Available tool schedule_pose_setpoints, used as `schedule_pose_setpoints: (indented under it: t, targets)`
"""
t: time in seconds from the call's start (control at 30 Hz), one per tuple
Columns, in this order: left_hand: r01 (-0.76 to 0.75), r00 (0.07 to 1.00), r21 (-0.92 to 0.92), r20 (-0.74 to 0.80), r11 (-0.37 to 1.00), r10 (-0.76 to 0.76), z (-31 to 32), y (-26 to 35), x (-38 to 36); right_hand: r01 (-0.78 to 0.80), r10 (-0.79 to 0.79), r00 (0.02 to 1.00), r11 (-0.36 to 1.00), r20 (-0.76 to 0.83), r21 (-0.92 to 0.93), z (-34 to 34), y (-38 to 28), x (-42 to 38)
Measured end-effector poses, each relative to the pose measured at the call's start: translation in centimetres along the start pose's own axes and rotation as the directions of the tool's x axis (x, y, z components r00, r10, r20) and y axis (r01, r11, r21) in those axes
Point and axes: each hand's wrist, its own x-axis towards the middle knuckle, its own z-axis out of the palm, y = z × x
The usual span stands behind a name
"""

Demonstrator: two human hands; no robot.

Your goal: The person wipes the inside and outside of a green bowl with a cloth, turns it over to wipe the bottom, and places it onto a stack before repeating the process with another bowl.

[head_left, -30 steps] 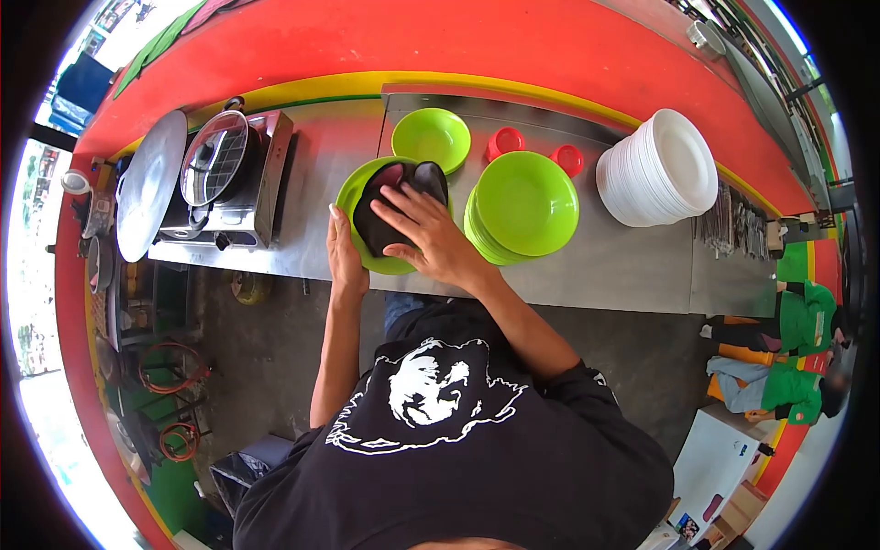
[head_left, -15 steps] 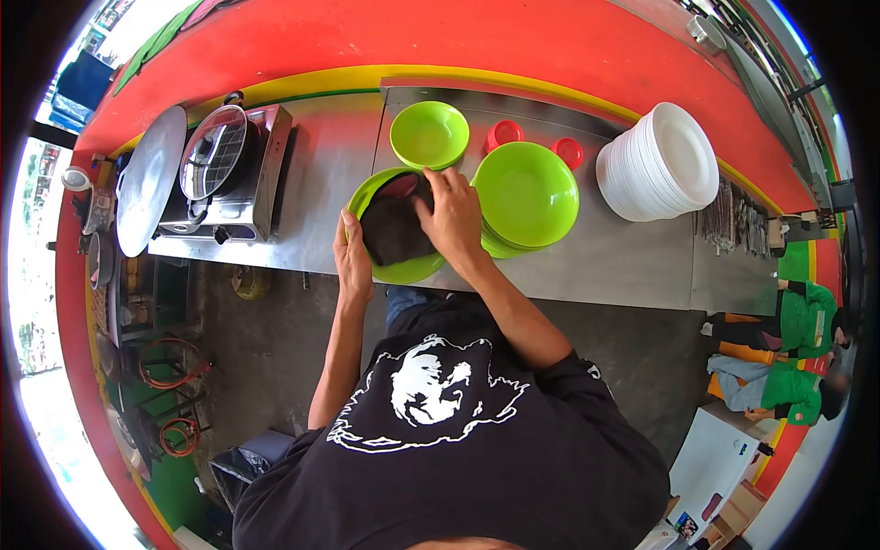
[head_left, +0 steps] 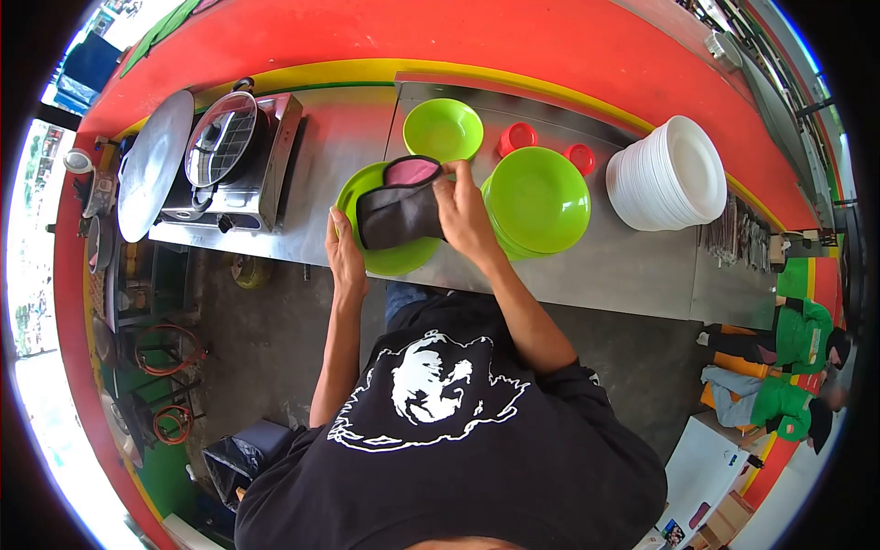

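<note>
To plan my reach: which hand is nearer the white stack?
Right: the right hand is across the stacked green bowls from the white stack; the left hand, against another bowl, is farther.

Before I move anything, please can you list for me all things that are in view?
Dark cloth pouch with pink patch: one, right hand, over dish
Round green dish: one, beneath pouch
Round green bowl: one, behind dish
Green bowl stack: one, right of dish
Small red cups: two, behind stack
White oval plate stack: one, further right
Thin metal utensils: uncountable, silvery, right end
Silvery stove: one, left
Dark pan with clear lid: one, on stove
Round metal disc: one, grey, left of stove
Steel table: one, silvery, beneath these
Background people: two, green tops, right
Left hand: one, bare, at dish
Right hand: one, bare, gripping pouch
</note>
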Motion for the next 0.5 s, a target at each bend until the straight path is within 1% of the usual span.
schedule_pose_setpoints:
  t: [0.07,0.1,0.17,0.2,0.23,0.33,0.37,0.47,0.5]
  targets:
    - [0.009,0.998,0.033,-0.056,0.999,-0.007,-0.2,0.1,0.0,-0.143,0.118,0.988,0.947,0.104,0.288,-0.8,1.2,0.6]
    - [0.023,0.999,-0.011,-0.048,1.0,-0.024,-0.3,0.3,0.0,-0.316,0.258,0.949,0.813,0.184,0.489,-1.4,-1.5,0.1]
    - [0.052,0.998,-0.1,-0.033,0.994,-0.056,-0.4,0.6,-0.2,-0.305,0.244,0.951,0.668,0.188,0.678,-2.2,-3.1,-0.6]
    - [0.053,0.997,-0.1,-0.044,0.994,-0.057,-0.7,0.6,-0.2,-0.296,0.238,0.953,0.58,0.189,0.759,-2.6,-3.7,-1.0]
    - [0.053,0.997,-0.1,-0.055,0.994,-0.058,-0.9,0.6,-0.1,-0.243,0.181,0.968,0.52,0.173,0.819,-3.1,-4.7,-1.5]
    - [0.061,0.99,-0.084,-0.125,0.995,-0.071,-1.7,0.5,0.2,-0.099,0.15,0.988,0.448,0.034,0.889,-4.0,-8.4,-3.3]
    - [0.066,0.985,-0.076,-0.153,0.995,-0.077,-1.9,0.5,0.3,-0.066,0.122,0.993,0.487,0.007,0.871,-4.2,-8.7,-3.8]
    - [0.027,0.983,-0.028,-0.179,0.999,-0.032,-1.9,1.2,0.3,-0.049,0.112,0.993,0.576,-0.02,0.816,-3.7,-8.1,-5.0]
    - [0.041,0.985,-0.007,-0.168,0.999,-0.042,-2.1,1.3,0.2,-0.056,0.138,0.99,0.564,-0.027,0.824,-3.1,-7.1,-5.1]
